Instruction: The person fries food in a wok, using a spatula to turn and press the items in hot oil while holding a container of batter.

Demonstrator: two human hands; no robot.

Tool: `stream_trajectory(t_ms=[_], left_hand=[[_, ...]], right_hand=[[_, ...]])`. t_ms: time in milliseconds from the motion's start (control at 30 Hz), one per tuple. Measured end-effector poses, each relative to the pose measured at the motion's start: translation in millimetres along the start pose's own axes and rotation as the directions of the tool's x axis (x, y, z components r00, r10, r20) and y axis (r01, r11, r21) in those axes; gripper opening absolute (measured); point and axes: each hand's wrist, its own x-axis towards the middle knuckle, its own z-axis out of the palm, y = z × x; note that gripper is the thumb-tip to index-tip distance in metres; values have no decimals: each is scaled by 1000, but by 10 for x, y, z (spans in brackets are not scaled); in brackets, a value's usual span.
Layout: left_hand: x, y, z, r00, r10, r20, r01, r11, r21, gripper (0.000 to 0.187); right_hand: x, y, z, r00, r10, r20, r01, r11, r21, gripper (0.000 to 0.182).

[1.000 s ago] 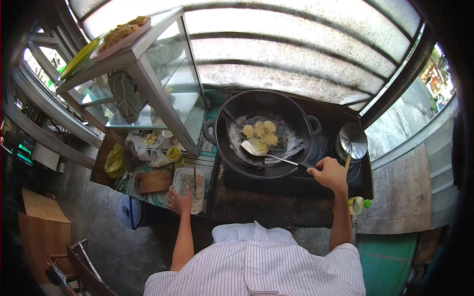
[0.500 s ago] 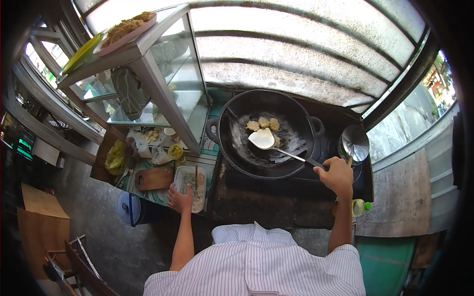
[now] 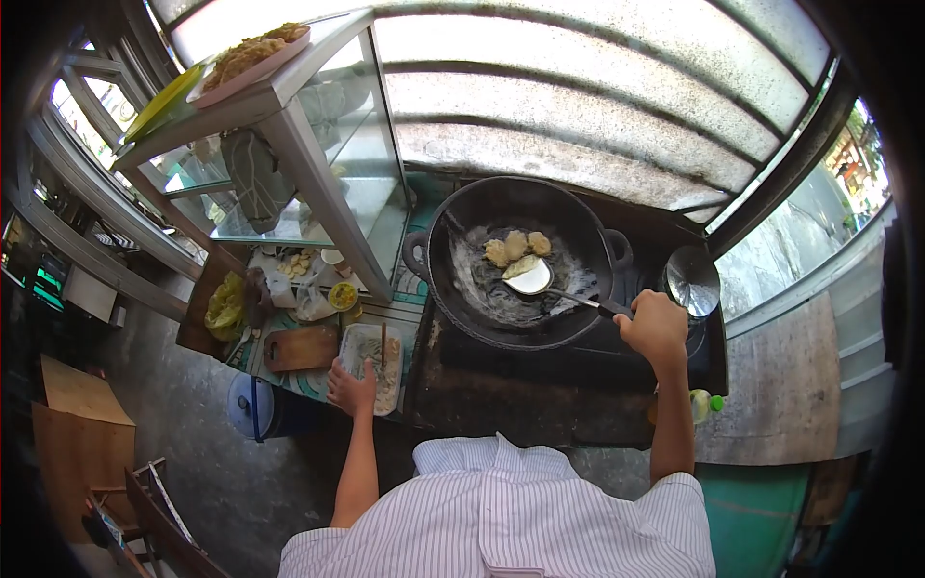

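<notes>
My right hand (image 3: 657,328) is closed round the black handle of a metal ladle (image 3: 529,276). The ladle's shiny bowl is inside a large black wok (image 3: 578,332), beside several pale yellow fritters (image 3: 516,245) lying in oil. One fritter touches the ladle's far edge. At the left, my left hand (image 3: 351,387) rests with fingers spread against the near left side of a clear rectangular container (image 3: 388,399). That container holds a pale mixture with a brown stick standing in it.
A brown cutting board (image 3: 301,349) lies left of the container, near a yellow plastic bag (image 3: 226,306). Behind is a glass cabinet (image 3: 352,144) with a plate of fried food (image 3: 252,64) on top. A metal strainer (image 3: 693,279) sits right of the wok.
My right hand has moved slightly back and left, and the ladle's bowl has shifted right and nearer to me. The fritters have moved a little to the right. My left hand stays in place.
</notes>
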Motion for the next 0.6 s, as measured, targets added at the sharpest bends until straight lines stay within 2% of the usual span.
stream_trajectory(t_ms=[500, 600], left_hand=[[3, -10, -1, 1000, -8, -10, 8, 1000, -8, 70], [4, 9, -15, 1000, -9, -5, 9, 1000, -17, 70]], right_hand=[[42, -192, 144, 995, 49, -87, -56, 995, -84, 24], [-6, -227, 273, 992, 5, -127, -18, 995, -94, 24]])
